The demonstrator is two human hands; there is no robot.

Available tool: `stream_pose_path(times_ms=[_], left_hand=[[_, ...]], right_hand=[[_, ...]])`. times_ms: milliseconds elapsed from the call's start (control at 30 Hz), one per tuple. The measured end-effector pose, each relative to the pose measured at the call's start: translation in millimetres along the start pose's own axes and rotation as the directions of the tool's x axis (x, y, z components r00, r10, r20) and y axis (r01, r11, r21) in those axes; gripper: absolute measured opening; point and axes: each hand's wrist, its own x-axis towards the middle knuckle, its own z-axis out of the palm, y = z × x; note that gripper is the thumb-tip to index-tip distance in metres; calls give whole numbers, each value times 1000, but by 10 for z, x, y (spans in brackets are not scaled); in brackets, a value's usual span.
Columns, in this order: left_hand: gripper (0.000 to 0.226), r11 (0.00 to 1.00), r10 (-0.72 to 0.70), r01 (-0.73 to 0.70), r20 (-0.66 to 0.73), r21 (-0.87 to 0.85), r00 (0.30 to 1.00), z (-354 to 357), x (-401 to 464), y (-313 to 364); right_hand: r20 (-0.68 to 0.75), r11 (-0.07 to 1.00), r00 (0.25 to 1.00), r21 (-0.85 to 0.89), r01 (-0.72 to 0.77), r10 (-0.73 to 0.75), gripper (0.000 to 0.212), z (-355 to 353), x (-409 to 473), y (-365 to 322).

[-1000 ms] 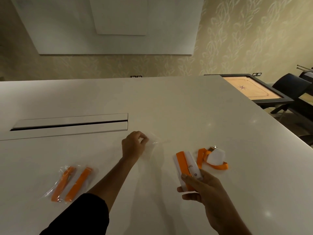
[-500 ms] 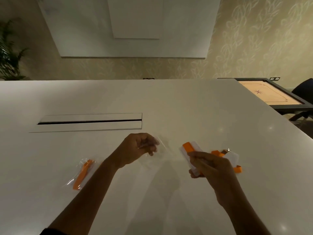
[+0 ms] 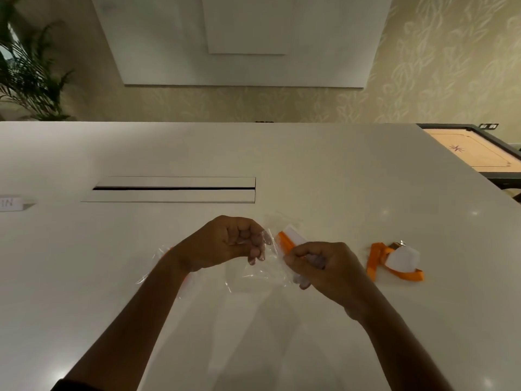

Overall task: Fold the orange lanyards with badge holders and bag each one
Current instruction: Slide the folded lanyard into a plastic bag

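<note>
white table (image 3: 338,170), smooth and glossy, fills the middle and lower frame; a long rectangular slot panel (image 3: 172,189) is set into it left of centre, above the hands; a small white block (image 3: 10,203) with dark letters sits at the left edge; potted palm (image 3: 25,71) in the upper left; carrom board (image 3: 476,152) with dark frame at the right edge; leaf-patterned wall (image 3: 423,66) and a plain pale panel (image 3: 245,38) across the top

bagged lanyard (image 3: 158,266), centre-left, mostly hidden behind the left forearm: crinkled clear film with a sliver of orange showing

loose lanyard (image 3: 394,261), right of centre, lying flat on the table well apart from both hands: orange flat strap, looped, with a white badge holder and a small metal clip

left hand (image 3: 225,244), centre frame, fingers curled and pinched shut on the top edge of a clear bag (image 3: 259,272), thin wrinkled transparent film hanging between the two hands

right hand (image 3: 324,266), just beside the left, closed around a folded lanyard (image 3: 290,241); its orange strap and white holder stick out above the knuckles, touching the bag's upper edge
</note>
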Motion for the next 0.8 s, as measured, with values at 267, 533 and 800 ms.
stream_pose_path(times_ms=[267,533,800], left_hand=[[18,999,-23,23,-8,33,1000,-50,-71,-55],[66,977,-70,190,-708,92,702,333,-42,-171],[122,162,-539,62,-36,-985,841,640,-122,-160]], right_hand=[[29,999,999,-45,-13,15,7,115,-50,-70],[-244,755,827,-589,288,-506,10,309,-4,-2],[105,283,649,-840,464,-753,22,468,-14,-75]])
